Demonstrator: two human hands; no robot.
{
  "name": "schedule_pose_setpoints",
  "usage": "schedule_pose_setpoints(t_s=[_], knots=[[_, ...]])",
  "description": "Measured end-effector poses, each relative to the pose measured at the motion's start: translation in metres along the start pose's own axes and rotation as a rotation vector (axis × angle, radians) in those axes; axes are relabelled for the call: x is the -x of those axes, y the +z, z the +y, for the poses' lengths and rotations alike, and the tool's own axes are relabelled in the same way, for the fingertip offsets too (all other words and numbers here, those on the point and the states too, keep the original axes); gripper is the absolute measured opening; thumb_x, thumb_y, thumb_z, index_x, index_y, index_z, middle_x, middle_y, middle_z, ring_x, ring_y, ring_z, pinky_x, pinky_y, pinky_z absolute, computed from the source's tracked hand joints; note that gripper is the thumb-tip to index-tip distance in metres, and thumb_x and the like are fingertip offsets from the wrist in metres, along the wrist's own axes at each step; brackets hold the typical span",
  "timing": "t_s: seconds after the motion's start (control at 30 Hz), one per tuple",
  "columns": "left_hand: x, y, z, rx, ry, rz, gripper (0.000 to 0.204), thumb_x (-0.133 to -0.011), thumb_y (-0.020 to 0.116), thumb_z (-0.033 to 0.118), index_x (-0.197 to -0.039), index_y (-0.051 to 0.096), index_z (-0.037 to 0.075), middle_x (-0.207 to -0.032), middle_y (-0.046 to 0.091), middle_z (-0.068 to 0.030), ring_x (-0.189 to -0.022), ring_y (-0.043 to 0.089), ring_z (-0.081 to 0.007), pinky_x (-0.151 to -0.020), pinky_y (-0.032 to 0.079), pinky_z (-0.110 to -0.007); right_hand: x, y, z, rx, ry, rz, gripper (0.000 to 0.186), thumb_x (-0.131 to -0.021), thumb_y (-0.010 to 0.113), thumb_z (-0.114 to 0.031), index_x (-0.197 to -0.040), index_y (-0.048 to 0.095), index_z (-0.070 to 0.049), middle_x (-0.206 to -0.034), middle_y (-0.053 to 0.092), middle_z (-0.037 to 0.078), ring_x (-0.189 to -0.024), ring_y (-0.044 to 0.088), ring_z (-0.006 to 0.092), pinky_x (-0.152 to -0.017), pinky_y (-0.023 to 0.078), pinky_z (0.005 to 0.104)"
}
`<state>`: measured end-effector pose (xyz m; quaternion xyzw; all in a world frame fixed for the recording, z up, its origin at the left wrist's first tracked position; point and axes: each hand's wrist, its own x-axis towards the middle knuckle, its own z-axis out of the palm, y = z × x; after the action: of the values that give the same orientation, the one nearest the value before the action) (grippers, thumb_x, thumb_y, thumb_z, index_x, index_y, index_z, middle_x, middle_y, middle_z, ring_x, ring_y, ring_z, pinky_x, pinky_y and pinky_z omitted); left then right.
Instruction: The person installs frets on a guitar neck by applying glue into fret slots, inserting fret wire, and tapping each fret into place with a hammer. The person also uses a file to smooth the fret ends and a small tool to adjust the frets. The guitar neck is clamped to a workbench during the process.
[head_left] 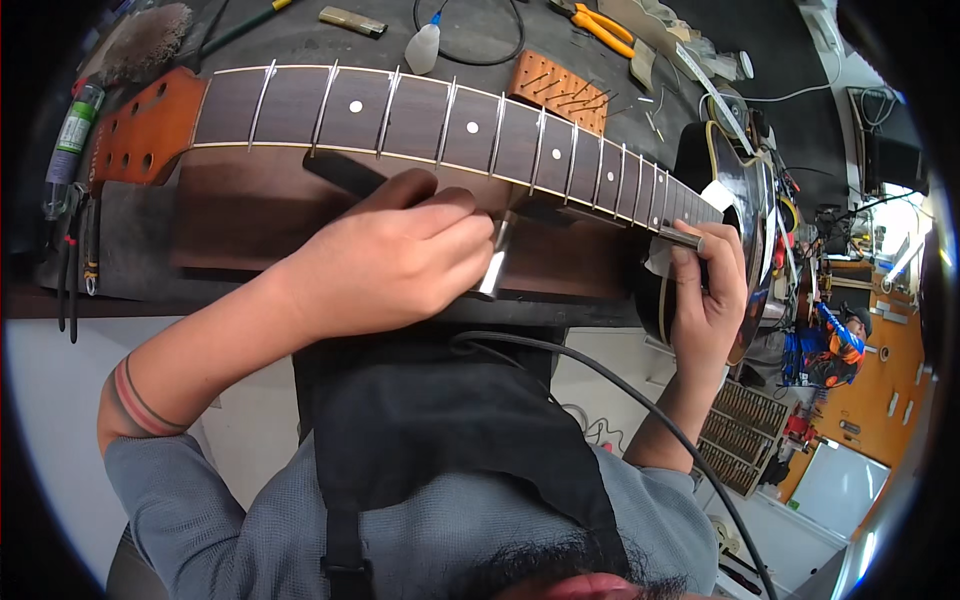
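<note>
so the guitar neck [512, 130] is lying across the bench, frets facing up, headstock [140, 130] off to the left and the other end running to a dark guitar body [742, 165] on the right. looks like it's laid sideways so both hands can get at the near edge of the fretboard.

left hand [385, 255] has its fingers curled in, pressed together around a black handle [340, 172] that pokes out past the knuckles. a shiny metal piece [496, 265] sits right beside that hand. could be the same tool's other end, can't tell. gripping that far along is probably for control.

right hand [712, 275] is pinching a small metal bar [682, 238] between thumb and fingers, up by the high frets. my guess is the pinch is for steadying it.

wooden block [545, 75] full of thin rods and a glue bottle [424, 50] are just behind the neck, likely for easy reach.
</note>
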<state>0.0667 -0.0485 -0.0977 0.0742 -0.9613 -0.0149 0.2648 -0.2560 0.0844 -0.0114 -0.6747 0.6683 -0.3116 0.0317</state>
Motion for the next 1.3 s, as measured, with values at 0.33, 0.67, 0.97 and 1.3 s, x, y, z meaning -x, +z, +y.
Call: schedule_pose_setpoints(t_s=[0.33, 0.67, 0.97, 1.3], knots=[[0.008, -0.01, -0.002, 0.044, -0.038, -0.088, 0.04, -0.088, 0.072, 0.015, -0.124, 0.075, -0.002, -0.117, 0.072, -0.0081, -0.117, 0.07, -0.0247, -0.106, 0.059, -0.043, 0.001, -0.001, 0.011, -0.006, 0.022, 0.059, 0.005, -0.107, 0.073, 0.001, -0.109, 0.069, 0.003, -0.107, 0.071, 0.014, -0.097, 0.069, 0.0261, -0.091, 0.055, 0.0351], [0.0, -0.09, -0.009, -0.141, 0.115, 0.251, 0.03, -0.084, 0.078, 0.007, -0.112, 0.078, -0.002, -0.109, 0.077, -0.017, -0.102, 0.077, -0.0356, -0.092, 0.067, -0.051, -0.001, -0.002, 0.002, 0.071, 0.006, 0.001, 0.01, -0.107, 0.074, 0.0, -0.116, 0.076, 0.004, -0.106, 0.07, 0.015, -0.094, 0.068, 0.026, -0.086, 0.056, 0.0358], [-0.062, -0.103, -0.15, 0.243, -0.784, -0.194, 0.047, -0.095, 0.077, 0.007, -0.14, 0.063, 0.001, -0.129, 0.073, -0.0196, -0.115, 0.074, -0.0329, -0.101, 0.059, -0.04, -0.009, -0.007, 0.006, 0.006, 0.004, 0.002, 0.004, -0.106, 0.07, 0.003, -0.11, 0.07, 0.004, -0.107, 0.071, 0.015, -0.097, 0.068, 0.0295, -0.089, 0.055, 0.0381], [-0.079, -0.035, -0.207, 0.465, -0.585, -0.709, 0.05, -0.1, 0.088, 0.016, -0.143, 0.063, 0.01, -0.113, 0.07, -0.0101, -0.108, 0.068, -0.0219, -0.098, 0.055, -0.042, 0.005, -0.021, 0.021, -0.175, 0.141, 0.207, 0.004, -0.108, 0.07, 0.002, -0.111, 0.066, 0.002, -0.113, 0.074, 0.011, -0.1, 0.066, 0.0227, -0.095, 0.052, 0.0348]])
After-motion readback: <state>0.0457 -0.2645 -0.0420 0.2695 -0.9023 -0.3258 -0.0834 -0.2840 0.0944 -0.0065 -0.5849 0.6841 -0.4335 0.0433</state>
